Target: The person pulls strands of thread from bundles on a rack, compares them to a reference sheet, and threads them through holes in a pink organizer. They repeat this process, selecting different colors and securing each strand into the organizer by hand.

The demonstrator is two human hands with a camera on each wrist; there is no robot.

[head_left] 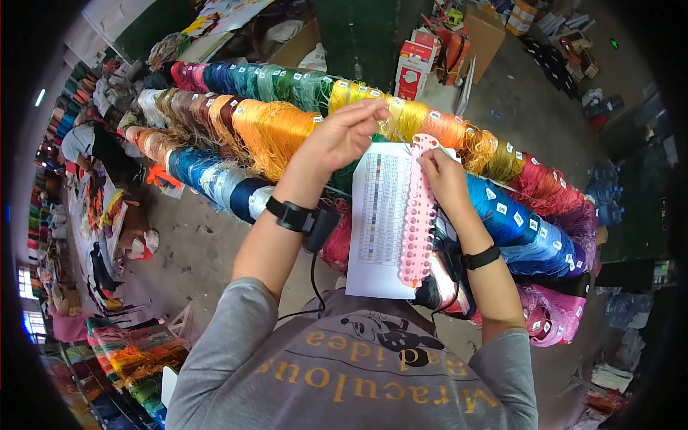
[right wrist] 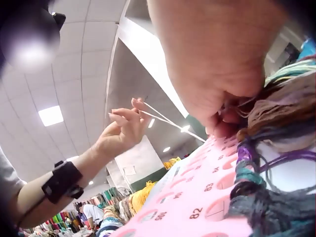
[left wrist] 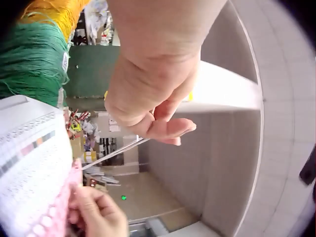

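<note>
My left hand (head_left: 350,135) is raised above the thread skeins, pinching a pale thread (left wrist: 116,152) between thumb and fingers. That thread runs taut, in two strands, to the top end of a pink punched card (head_left: 417,222) with numbered holes. My right hand (head_left: 446,179) grips the card's upper edge with thumb and fingers. Behind the card lies a white printed sheet (head_left: 383,276) with a chart. In the right wrist view, threads of several colours (right wrist: 256,197) hang knotted along the card's holes, and the right fingertips are partly hidden.
Rows of coloured thread skeins (head_left: 276,132) with small labels lie on racks around the hands. Red and white boxes (head_left: 413,68) stand beyond them. At the left, a person (head_left: 97,147) bends over a table with materials. More skeins (head_left: 132,351) hang at lower left.
</note>
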